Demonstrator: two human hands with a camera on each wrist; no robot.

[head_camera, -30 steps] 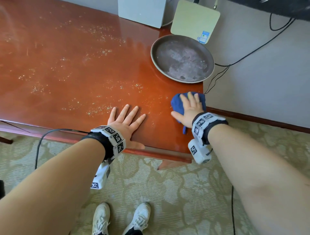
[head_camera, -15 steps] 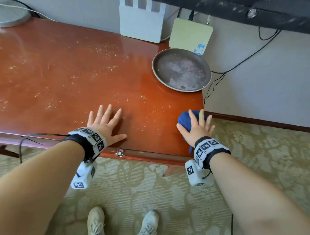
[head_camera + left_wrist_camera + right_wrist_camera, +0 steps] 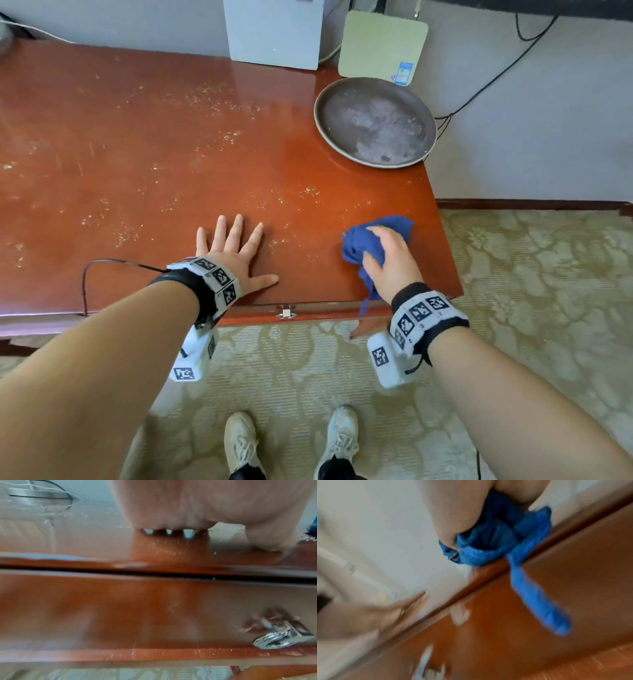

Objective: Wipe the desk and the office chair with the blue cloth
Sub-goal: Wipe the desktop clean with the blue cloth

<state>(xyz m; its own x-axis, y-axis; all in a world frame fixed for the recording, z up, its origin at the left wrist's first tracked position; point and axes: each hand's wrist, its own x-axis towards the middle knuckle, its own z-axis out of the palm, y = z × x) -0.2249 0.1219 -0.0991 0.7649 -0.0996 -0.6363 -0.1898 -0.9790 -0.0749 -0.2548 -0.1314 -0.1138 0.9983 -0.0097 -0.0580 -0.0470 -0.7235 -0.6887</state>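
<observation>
A glossy reddish-brown desk [image 3: 154, 144] carries scattered pale crumbs and dust. My right hand [image 3: 390, 260] grips the bunched blue cloth [image 3: 359, 246] near the desk's front right corner. One end of the cloth hangs over the front edge. The right wrist view is blurred but shows the blue cloth [image 3: 496, 543] clenched in the hand. My left hand [image 3: 233, 253] lies flat on the desk with its fingers spread, left of the cloth. Its palm [image 3: 197, 503] presses on the top above the drawer front in the left wrist view. No office chair is in view.
A round dark tray [image 3: 375, 121] sits at the desk's back right corner. Behind it stand a white box [image 3: 274, 31] and a beige device [image 3: 382, 44] with cables down the wall. A metal drawer pull [image 3: 281, 639] hangs on the front. Patterned carpet [image 3: 531, 291] lies right of the desk.
My right hand went from flat on the cloth to gripping it bunched, and slid back towards the front edge. My left hand stayed flat on the desk.
</observation>
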